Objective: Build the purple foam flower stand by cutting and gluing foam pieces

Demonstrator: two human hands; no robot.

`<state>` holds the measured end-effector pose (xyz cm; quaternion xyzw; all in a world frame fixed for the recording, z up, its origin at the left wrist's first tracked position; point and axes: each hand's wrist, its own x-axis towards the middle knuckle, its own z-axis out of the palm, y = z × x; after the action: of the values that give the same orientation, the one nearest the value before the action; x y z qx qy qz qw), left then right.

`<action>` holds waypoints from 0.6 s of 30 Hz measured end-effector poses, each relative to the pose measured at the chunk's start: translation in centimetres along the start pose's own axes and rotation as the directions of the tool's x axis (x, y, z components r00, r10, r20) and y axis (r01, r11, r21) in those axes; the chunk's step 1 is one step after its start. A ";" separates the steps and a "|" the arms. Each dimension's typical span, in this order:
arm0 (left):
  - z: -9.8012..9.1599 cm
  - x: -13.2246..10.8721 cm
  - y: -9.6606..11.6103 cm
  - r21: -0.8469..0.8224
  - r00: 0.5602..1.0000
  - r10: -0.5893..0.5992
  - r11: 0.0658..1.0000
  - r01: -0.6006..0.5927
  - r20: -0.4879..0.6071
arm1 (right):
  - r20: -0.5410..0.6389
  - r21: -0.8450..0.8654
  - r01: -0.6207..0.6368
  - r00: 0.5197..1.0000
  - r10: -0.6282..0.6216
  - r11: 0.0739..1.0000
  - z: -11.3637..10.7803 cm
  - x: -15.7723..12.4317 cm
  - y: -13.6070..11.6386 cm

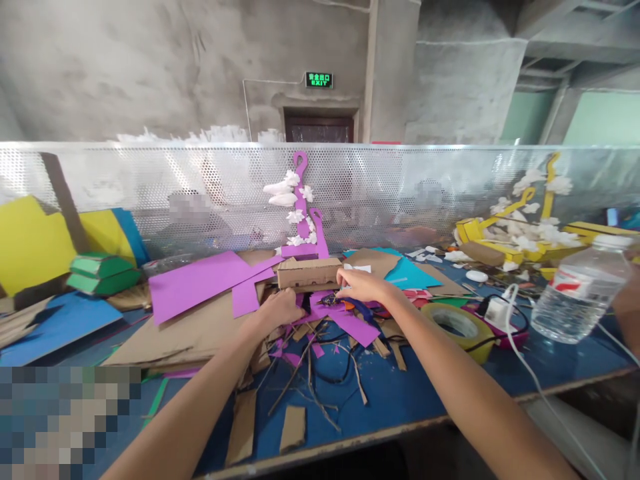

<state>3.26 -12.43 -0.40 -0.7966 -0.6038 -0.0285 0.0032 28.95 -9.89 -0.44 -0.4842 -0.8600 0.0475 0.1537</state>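
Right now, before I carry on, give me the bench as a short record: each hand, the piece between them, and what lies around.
Left hand: by the left end of the cardboard block; grip unclear
Right hand: fingertips at the block's right end; grip unclear
Centre: cardboard block, lying lengthwise between the hands
Behind: purple stand with white flowers
Left side: large purple sheet
Right side: tape roll, clear bottle
Front: cardboard scrap on blue table
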 end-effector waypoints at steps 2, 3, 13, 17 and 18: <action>0.1 0.4 -0.5 -0.037 1.000 -0.007 0.999 0.007 0.016 | -0.039 0.008 0.006 0.999 -0.006 1.000 0.0 0.0 -0.1; 0.2 0.5 -0.7 -0.049 1.000 -0.008 0.999 0.009 0.013 | -0.053 0.008 0.009 0.999 -0.008 1.000 0.0 0.1 -0.2; -0.6 1.3 -4.2 -0.160 0.994 0.056 0.985 -0.071 -0.096 | -0.179 0.033 -0.004 0.984 0.010 0.999 -0.2 0.3 -0.6; -1.7 1.4 -5.7 -0.359 0.962 0.216 0.895 -0.263 -0.166 | -0.229 0.056 -0.005 0.973 0.017 0.998 -0.3 0.3 -1.0; -1.9 1.4 -6.0 -0.440 0.958 0.233 0.852 -0.283 -0.166 | -0.235 0.065 -0.008 0.972 0.023 0.998 -0.3 0.3 -1.1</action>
<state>-2.19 -9.55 1.37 -0.8458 -0.4663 -0.2120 -0.1493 28.04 -10.24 0.15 -0.4879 -0.8300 0.0185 0.2696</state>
